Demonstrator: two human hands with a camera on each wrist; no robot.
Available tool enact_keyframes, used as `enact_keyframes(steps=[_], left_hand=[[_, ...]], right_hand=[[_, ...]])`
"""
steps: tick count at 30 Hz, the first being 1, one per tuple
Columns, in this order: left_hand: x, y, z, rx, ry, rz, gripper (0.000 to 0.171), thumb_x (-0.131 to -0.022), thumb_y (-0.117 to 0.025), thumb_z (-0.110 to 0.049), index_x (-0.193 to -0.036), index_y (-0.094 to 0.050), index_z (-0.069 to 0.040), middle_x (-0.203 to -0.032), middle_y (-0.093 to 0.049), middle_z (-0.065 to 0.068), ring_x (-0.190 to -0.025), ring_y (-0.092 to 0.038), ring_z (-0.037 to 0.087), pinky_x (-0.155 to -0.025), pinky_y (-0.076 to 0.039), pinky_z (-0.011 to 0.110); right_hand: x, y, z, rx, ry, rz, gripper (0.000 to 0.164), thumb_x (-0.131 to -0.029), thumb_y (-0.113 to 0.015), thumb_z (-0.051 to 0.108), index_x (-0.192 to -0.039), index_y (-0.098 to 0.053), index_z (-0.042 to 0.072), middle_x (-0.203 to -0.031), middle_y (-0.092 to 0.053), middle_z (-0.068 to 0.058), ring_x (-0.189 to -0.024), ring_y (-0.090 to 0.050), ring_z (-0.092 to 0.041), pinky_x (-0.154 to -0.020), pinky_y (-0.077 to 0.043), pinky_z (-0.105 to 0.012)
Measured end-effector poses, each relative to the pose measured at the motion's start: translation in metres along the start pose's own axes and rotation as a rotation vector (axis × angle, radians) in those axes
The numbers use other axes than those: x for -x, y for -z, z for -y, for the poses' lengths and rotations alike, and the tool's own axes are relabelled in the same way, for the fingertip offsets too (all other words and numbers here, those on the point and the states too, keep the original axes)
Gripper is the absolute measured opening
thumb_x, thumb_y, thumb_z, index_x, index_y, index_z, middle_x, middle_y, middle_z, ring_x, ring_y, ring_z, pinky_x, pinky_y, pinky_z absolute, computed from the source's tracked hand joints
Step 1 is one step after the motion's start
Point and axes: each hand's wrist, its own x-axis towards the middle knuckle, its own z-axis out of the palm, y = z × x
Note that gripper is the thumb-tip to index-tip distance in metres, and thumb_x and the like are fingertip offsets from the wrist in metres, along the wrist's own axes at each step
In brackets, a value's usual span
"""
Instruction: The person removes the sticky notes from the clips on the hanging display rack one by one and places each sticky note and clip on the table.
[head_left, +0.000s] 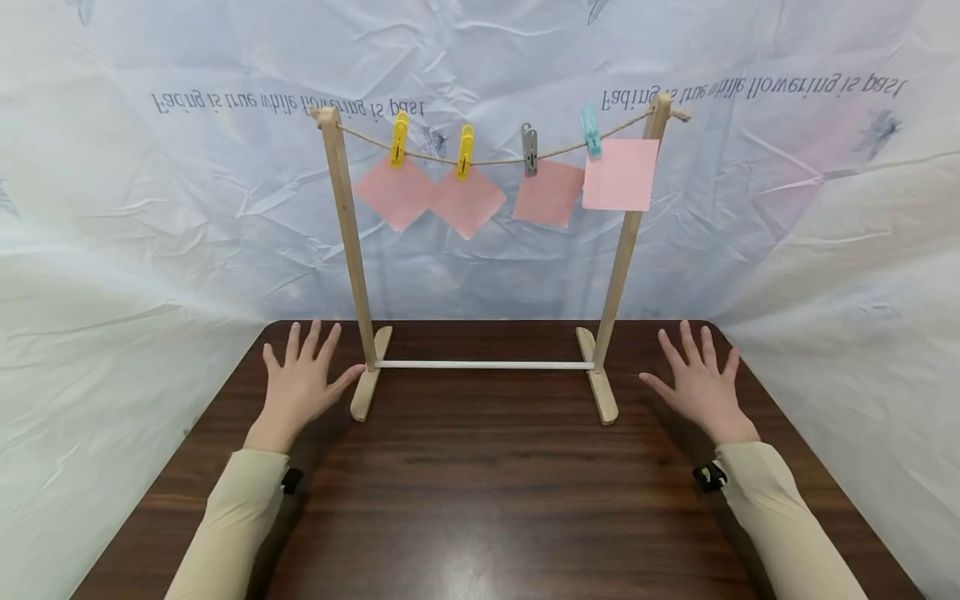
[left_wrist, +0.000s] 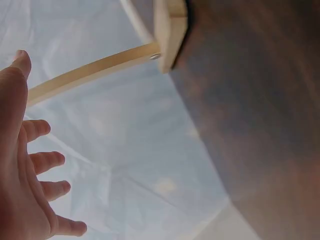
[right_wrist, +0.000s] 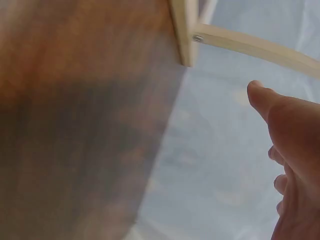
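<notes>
My left hand point(head_left: 302, 383) is spread palm down beside the left foot of a wooden stand point(head_left: 347, 233), its thumb tip close to the post's base. Out to the right of the stand, my right hand point(head_left: 703, 387) is spread too and holds nothing. A rope point(head_left: 495, 162) is strung between the two posts. On it, two yellow clothespins point(head_left: 400, 140), a grey clothespin point(head_left: 530, 150) and a light blue clothespin point(head_left: 591, 132) hold several pink paper squares point(head_left: 549, 194). The two left squares hang by a corner, like diamonds.
The stand's feet point(head_left: 597, 375) rest on a dark brown wooden table point(head_left: 465, 483), joined by a white crossbar point(head_left: 483, 365). Behind and to both sides hangs a pale, wrinkled printed sheet point(head_left: 480, 275) with upside-down lettering. A dark band point(head_left: 709, 477) sits at the right wrist.
</notes>
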Motion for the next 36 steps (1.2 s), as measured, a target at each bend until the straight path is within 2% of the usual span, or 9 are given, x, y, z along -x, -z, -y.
enact_keyframes(steps=[5,9,12,16,20,24,30,33,36], left_hand=[[-0.005,0.025,-0.005,-0.030,-0.077,-0.096,0.084,-0.093,-0.062,-0.060,-0.156,-0.037,-0.011,-0.159,-0.031,0.024,-0.147,-0.019,0.049,-0.110,-0.012,0.079],[-0.010,0.048,-0.011,-0.054,-0.181,-0.233,0.086,-0.096,-0.044,-0.072,-0.152,-0.043,-0.009,-0.154,-0.040,0.025,-0.144,-0.028,0.048,-0.110,-0.021,0.076],[-0.016,0.065,-0.018,-0.059,-0.280,-0.380,0.089,-0.097,-0.028,-0.076,-0.148,-0.049,-0.005,-0.148,-0.047,0.026,-0.139,-0.037,0.048,-0.107,-0.031,0.072],[-0.022,0.083,-0.027,-0.053,-0.376,-0.515,0.084,-0.101,-0.032,-0.070,-0.141,-0.056,-0.001,-0.140,-0.054,0.027,-0.129,-0.047,0.049,-0.100,-0.042,0.067],[-0.026,0.097,-0.036,-0.032,-0.414,-0.556,0.079,-0.102,-0.037,-0.067,-0.138,-0.058,0.000,-0.135,-0.058,0.026,-0.123,-0.053,0.048,-0.093,-0.048,0.065],[-0.031,0.109,-0.044,0.011,-0.436,-0.576,0.067,-0.100,-0.055,-0.056,-0.137,-0.060,0.000,-0.129,-0.062,0.025,-0.118,-0.058,0.045,-0.089,-0.052,0.062],[-0.038,0.116,-0.052,0.066,-0.436,-0.580,0.061,-0.096,-0.068,-0.045,-0.136,-0.061,0.000,-0.125,-0.065,0.024,-0.110,-0.062,0.043,-0.081,-0.056,0.058],[-0.040,0.117,-0.056,0.129,-0.400,-0.565,0.059,-0.093,-0.072,-0.041,-0.135,-0.061,-0.001,-0.122,-0.066,0.023,-0.107,-0.064,0.042,-0.071,-0.057,0.057],[-0.043,0.118,-0.060,0.218,-0.343,-0.537,0.057,-0.091,-0.077,-0.035,-0.135,-0.061,-0.002,-0.122,-0.066,0.022,-0.108,-0.064,0.041,-0.072,-0.057,0.057]], right_hand=[[-0.002,0.034,0.006,0.028,0.035,-0.088,0.087,-0.100,-0.057,0.053,-0.159,-0.021,0.000,-0.166,0.005,-0.021,-0.151,0.011,-0.041,-0.111,0.015,-0.074],[-0.007,0.072,0.015,0.044,0.070,-0.166,0.083,-0.102,-0.056,0.049,-0.156,-0.024,-0.005,-0.166,-0.002,-0.023,-0.153,0.002,-0.040,-0.114,0.015,-0.069],[-0.010,0.101,0.023,0.044,0.114,-0.280,0.077,-0.101,-0.061,0.040,-0.154,-0.029,-0.007,-0.165,-0.011,-0.023,-0.153,-0.005,-0.039,-0.118,0.011,-0.066],[-0.011,0.132,0.038,0.032,0.201,-0.474,0.069,-0.096,-0.069,0.026,-0.149,-0.040,-0.007,-0.159,-0.029,-0.024,-0.150,-0.021,-0.039,-0.121,-0.001,-0.064],[-0.014,0.155,0.053,0.018,0.329,-0.680,0.060,-0.093,-0.068,0.021,-0.143,-0.049,-0.007,-0.148,-0.045,-0.027,-0.141,-0.038,-0.044,-0.120,-0.018,-0.062],[-0.019,0.173,0.068,-0.028,0.418,-0.801,0.052,-0.093,-0.068,0.015,-0.137,-0.056,-0.008,-0.139,-0.054,-0.030,-0.132,-0.048,-0.048,-0.114,-0.033,-0.060],[-0.027,0.191,0.099,-0.066,0.433,-0.806,0.047,-0.096,-0.068,0.013,-0.138,-0.057,-0.006,-0.139,-0.056,-0.025,-0.127,-0.053,-0.045,-0.111,-0.041,-0.052],[-0.036,0.197,0.118,-0.073,0.465,-0.814,0.045,-0.097,-0.067,0.014,-0.136,-0.059,-0.005,-0.137,-0.058,-0.024,-0.125,-0.055,-0.044,-0.107,-0.045,-0.054],[-0.046,0.204,0.139,-0.089,0.514,-0.819,0.043,-0.097,-0.066,0.013,-0.136,-0.059,-0.005,-0.135,-0.060,-0.023,-0.124,-0.056,-0.043,-0.106,-0.046,-0.054]])
